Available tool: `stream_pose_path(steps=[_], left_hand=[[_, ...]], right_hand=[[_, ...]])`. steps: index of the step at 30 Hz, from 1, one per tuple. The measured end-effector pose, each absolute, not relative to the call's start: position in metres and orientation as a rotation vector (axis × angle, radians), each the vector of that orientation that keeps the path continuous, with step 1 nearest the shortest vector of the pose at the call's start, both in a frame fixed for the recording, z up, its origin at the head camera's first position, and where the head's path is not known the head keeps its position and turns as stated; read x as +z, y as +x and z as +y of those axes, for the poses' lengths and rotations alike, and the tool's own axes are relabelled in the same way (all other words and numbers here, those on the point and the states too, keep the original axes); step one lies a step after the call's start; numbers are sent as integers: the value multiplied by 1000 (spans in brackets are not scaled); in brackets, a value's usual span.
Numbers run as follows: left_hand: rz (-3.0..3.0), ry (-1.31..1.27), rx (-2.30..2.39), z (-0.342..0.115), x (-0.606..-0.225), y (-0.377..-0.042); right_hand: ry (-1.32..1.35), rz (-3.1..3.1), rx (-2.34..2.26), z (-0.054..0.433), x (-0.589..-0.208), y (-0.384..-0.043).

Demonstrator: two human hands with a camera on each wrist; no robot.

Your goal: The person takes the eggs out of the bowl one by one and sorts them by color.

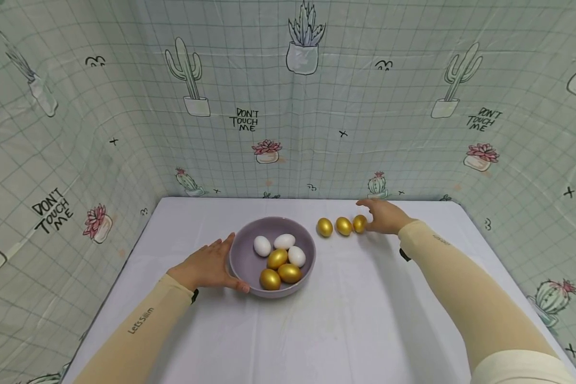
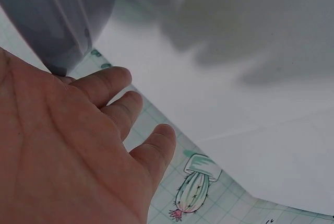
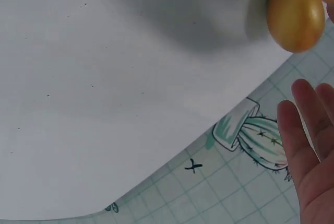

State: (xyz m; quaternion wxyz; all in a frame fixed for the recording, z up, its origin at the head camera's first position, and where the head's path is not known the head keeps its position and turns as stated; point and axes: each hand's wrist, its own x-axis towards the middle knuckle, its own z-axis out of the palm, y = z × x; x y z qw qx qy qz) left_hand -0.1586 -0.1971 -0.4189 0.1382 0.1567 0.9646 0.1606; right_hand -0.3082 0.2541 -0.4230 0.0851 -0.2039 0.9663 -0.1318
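Note:
A round mauve bowl (image 1: 242, 242) stands on the table with three white eggs (image 1: 262, 246) and three gold eggs (image 1: 270, 279) inside. At its left side rests my left hand (image 1: 211, 266), the thumb along the near rim and the fingers spread along the side. In the left wrist view, the bowl's outer wall (image 2: 78, 15) shows beside the loosely extended fingers (image 2: 154, 151). Right of the bowl, three gold eggs (image 1: 343, 226) lie in a row. My right hand (image 1: 386, 216) reaches around the rightmost gold egg (image 1: 359, 223), fingers spread and thumb beside it.
A white cloth covers the tabletop (image 1: 317, 330). Hanging fabric (image 1: 355, 96) with a grid and cactus prints rises behind the far edge and along both sides. Beige sleeves (image 1: 139, 325) cover both forearms.

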Motion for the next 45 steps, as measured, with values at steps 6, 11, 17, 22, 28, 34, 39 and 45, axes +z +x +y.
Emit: stream_pose_path(steps=[6,11,17,22,28,34,39,45], left_hand=[[2795,466,464,-197,-419,-159],[2797,463,454,-199,-421,-161],[2797,465,465,-199,-423,-162],[2796,463,467,-200,-423,-162],[2796,472,478,-199,-423,-162],[2788,458,483,-198,-421,-161],[2789,463,482,-198,-420,-160],[2798,474,490,-198,-420,-159]], right_hand=[[-666,2876,-431,237,-402,-302],[-790,2863,-430,212,-389,-298],[-972,2832,-437,175,-381,-287],[-1128,2761,-429,141,-378,-271],[-1313,2608,-403,103,-382,-247],[-1459,2478,-356,73,-389,-222],[-1537,2438,-244,57,-396,-207],[-1564,2431,-110,50,-404,-199]])
